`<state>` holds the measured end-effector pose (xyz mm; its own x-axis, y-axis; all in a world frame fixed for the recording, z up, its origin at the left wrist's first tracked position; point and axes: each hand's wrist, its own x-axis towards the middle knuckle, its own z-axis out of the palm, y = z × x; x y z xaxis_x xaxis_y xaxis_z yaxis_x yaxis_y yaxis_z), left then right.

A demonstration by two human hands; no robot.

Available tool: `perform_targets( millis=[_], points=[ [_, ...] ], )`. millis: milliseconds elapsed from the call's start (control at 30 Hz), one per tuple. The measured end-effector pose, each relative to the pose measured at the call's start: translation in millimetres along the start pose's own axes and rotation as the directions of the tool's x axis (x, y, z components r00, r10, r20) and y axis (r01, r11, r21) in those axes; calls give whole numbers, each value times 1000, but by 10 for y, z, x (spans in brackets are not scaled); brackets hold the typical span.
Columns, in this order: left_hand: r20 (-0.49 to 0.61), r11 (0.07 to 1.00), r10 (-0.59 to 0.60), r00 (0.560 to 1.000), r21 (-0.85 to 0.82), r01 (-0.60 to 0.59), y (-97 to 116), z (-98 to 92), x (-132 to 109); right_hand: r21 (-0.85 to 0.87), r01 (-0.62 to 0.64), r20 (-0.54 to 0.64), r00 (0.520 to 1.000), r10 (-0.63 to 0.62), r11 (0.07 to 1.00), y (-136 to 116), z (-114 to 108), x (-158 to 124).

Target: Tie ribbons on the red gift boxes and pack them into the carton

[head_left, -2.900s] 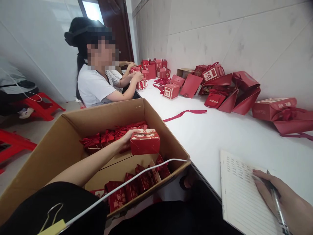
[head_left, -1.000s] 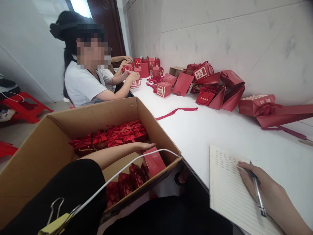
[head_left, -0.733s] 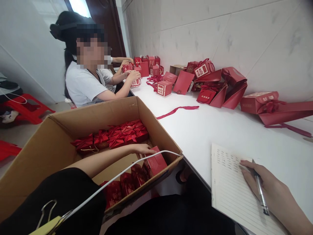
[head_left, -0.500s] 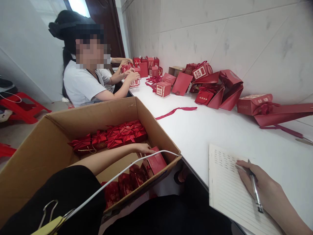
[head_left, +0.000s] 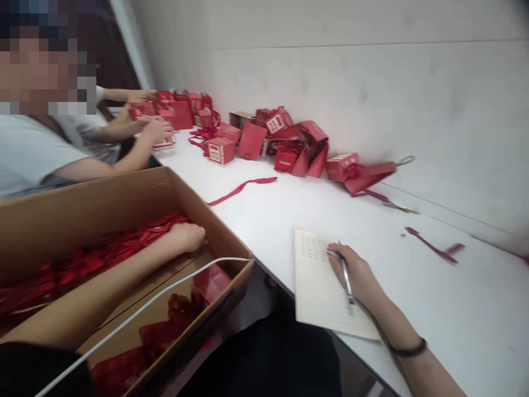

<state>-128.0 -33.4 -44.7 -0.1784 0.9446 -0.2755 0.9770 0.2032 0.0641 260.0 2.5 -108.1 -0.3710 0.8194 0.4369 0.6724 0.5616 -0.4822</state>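
Note:
My right hand [head_left: 353,270] holds a pen [head_left: 346,278] and rests on a lined notebook [head_left: 309,292]. Short rows of handwriting fill the top of its page. My left hand [head_left: 188,237] is inside a large cardboard box [head_left: 136,179], near its far right corner. Its fingers are turned down and blurred, so their grip is hidden. Beside it, red gift boxes with ribbons [head_left: 107,253] line the box's far side. More red gift boxes [head_left: 157,333] stand along the near side, with a plain red gift box [head_left: 211,281] at the right end.
A white cord [head_left: 157,298] crosses over the cardboard box. On the white table [head_left: 264,215] lie a red ribbon [head_left: 243,187], scissors [head_left: 400,208] and another ribbon [head_left: 432,245]. Red boxes [head_left: 252,140] are heaped along the wall. Co-workers' hands [head_left: 155,129] handle red boxes at the left.
My view has swung to the right. My left hand has left the plain red gift box on the near side and moved towards the far row. The right hand still holds the pen on the notebook.

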Motion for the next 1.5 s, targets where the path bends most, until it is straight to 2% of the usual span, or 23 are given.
perform_targets(
  millis=[100,167,233,300,367,433,533,633,733,833,967,1067,1333,1500],
  points=[
    [-103,991,82,991,118,-69,372,-499,42,35,2,0,1000,-2,999,-33,3,27],
    [-169,962,265,949,118,-247,754,-653,116,60,2,-1,1000,-1,998,-36,1,36],
    [-199,879,475,857,62,-473,1186,-626,254,89,1,4,1000,-1,996,-42,-11,35],
    [-132,760,643,755,-9,-649,1589,-473,447,124,-8,21,1000,5,992,-57,-28,23],
    [-15,649,758,653,-93,-755,1888,-282,645,155,-19,44,999,13,988,-79,-46,9],
    [36,589,804,594,-184,-787,2050,-125,788,177,-23,59,998,13,984,-101,-61,0],
    [32,565,817,576,-247,-787,2082,-7,860,204,-65,55,997,55,977,-122,-75,12],
    [35,571,814,579,-223,-790,2017,0,846,303,-216,3,974,226,928,-107,-91,47],
    [51,577,813,580,-212,-789,1976,-20,849,535,-322,-88,898,431,781,-67,-124,73],
    [55,574,815,577,-219,-789,1968,-23,872,682,-312,-164,816,554,661,-61,-164,71],
    [64,581,809,584,-232,-780,1967,-14,881,751,-422,-49,731,681,507,-170,-164,55],
    [66,591,802,594,-239,-771,1966,-19,866,706,-465,-27,737,676,535,-275,-118,59],
    [81,609,788,610,-248,-754,1975,-15,862,432,-553,-151,734,662,712,-284,-78,40],
    [87,605,793,604,-241,-759,1982,-17,856,452,-566,-122,726,677,689,-252,-72,27]
  ],
)
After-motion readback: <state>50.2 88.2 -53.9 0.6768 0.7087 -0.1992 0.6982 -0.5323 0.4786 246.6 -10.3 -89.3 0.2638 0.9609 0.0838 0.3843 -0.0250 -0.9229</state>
